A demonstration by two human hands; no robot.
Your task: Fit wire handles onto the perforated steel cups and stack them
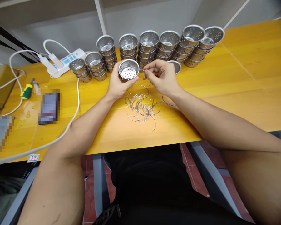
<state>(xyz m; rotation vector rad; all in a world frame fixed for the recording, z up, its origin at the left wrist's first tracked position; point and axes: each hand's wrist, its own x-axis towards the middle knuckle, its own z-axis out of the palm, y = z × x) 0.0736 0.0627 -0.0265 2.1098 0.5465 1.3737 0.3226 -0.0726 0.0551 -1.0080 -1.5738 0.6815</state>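
Note:
My left hand (119,82) is wrapped round a small perforated metal cup (128,69), its open mouth tilted toward me. Just right of the cup's rim, my right hand (160,75) pinches a thin curved wire (141,70) between thumb and forefinger. Whether the wire touches the cup I cannot tell. On the table below both hands lies a loose heap of similar curved wires (142,106). Another metal cup (175,66) stands partly hidden behind my right hand.
Stacks of perforated cups (148,42) line the back of the yellow table (248,103). At left are a power strip (66,64) with plugs and a white cable (77,103), a green-yellow screwdriver (27,91) and two blurred phone-like objects (48,107).

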